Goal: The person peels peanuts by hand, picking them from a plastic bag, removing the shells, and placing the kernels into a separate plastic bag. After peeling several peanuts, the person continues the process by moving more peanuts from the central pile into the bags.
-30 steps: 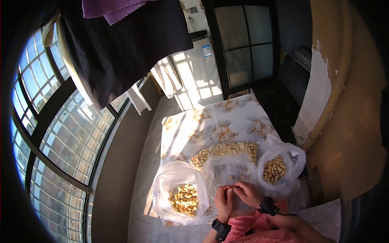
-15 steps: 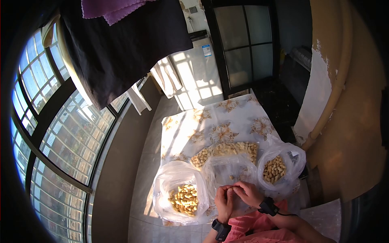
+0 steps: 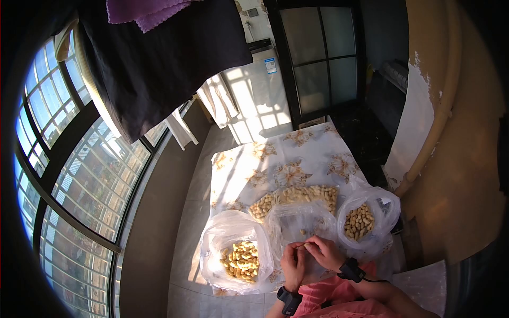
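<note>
My left hand [image 3: 292, 263] and my right hand [image 3: 324, 253] meet at the fingertips over the near edge of the table. Pinched between them is a small tan peanut [image 3: 301, 246], mostly covered by the fingers. Just beyond the hands lies an open clear plastic bag [image 3: 289, 218] with a small brown piece [image 3: 303, 231] in it. To the left stands an open plastic bag [image 3: 211, 249] holding unshelled peanuts [image 3: 241, 262] in sunlight. On the right, another open bag [image 3: 386, 208] contains more peanuts [image 3: 359, 221].
Behind the middle bag, a long clear pack of peanuts [image 3: 310, 196] lies across the flowered tablecloth [image 3: 291, 172]. Dark clothing [image 3: 169, 63] hangs at upper left, near the barred window [image 3: 101, 175]. A pipe [image 3: 432, 138] runs down the right wall.
My right fingertips have drawn slightly up and away from the left ones, so the small peanut now shows between them. The bags have not moved.
</note>
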`<act>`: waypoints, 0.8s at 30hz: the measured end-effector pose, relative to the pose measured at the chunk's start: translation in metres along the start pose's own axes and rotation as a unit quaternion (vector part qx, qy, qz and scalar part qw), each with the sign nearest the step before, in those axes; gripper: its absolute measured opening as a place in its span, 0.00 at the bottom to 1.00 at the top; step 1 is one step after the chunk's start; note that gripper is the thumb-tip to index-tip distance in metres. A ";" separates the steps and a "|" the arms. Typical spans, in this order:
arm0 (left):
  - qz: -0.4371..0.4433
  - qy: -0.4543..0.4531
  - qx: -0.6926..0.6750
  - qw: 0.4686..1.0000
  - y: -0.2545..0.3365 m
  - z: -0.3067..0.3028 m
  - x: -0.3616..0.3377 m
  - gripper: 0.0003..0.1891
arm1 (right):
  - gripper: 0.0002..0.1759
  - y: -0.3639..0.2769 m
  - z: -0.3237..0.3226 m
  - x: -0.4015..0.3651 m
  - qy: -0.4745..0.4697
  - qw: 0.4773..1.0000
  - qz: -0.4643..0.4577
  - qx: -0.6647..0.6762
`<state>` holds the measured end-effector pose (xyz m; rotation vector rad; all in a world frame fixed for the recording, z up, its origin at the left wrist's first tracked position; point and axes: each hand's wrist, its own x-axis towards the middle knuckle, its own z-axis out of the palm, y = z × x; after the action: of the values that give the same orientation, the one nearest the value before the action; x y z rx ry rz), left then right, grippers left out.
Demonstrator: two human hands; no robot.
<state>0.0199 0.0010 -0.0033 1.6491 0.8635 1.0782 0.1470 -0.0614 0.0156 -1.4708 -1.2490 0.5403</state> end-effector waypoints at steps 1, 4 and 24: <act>0.009 0.001 0.000 1.000 0.000 0.000 0.000 0.06 | 0.09 0.000 0.000 0.000 0.001 1.000 -0.001 -0.001; -0.023 -0.014 -0.012 1.000 0.004 -0.001 -0.001 0.07 | 0.09 0.002 0.000 -0.001 0.005 1.000 -0.007 0.002; 0.007 -0.016 0.021 1.000 0.008 -0.001 0.001 0.09 | 0.08 0.001 -0.001 -0.001 0.008 1.000 -0.010 0.008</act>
<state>0.0195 -0.0001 0.0049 1.7057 0.8602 1.0460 0.1481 -0.0625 0.0153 -1.4448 -1.2425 0.5232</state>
